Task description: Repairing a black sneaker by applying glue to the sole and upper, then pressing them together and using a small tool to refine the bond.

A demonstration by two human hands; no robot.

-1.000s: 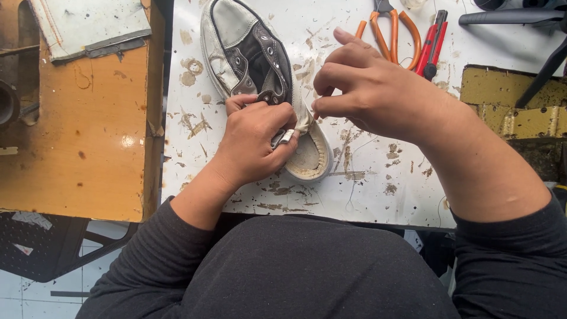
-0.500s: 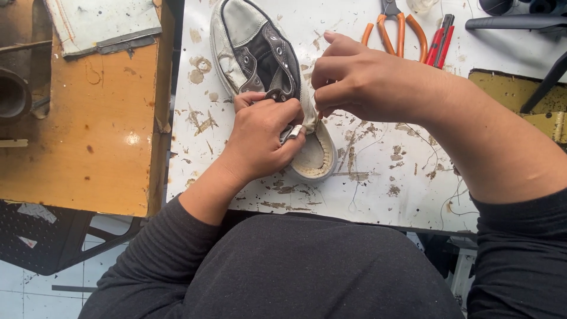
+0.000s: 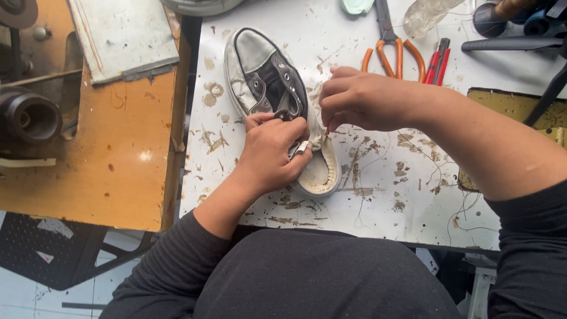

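Note:
A worn black-and-grey canvas shoe (image 3: 260, 74) with a white rubber sole lies on the white stained table (image 3: 384, 189), toe pointing away from me. My left hand (image 3: 269, 153) presses down on the shoe's middle and grips its upper near the eyelets. My right hand (image 3: 363, 100) is pinched at the shoe's right side by the opening, fingers closed on a small thin tool or thread that I cannot make out. The heel end (image 3: 319, 174) shows below my left hand.
Orange-handled scissors (image 3: 393, 47) and a red-handled tool (image 3: 437, 62) lie at the back of the table. A yellow-green mat (image 3: 514, 106) sits at the right edge. An orange workbench (image 3: 112, 147) with a black machine part (image 3: 26, 115) stands to the left.
Both hands stay on the shoe. My right hand has drawn slightly up and to the right from the shoe's opening, and the view has shifted a little.

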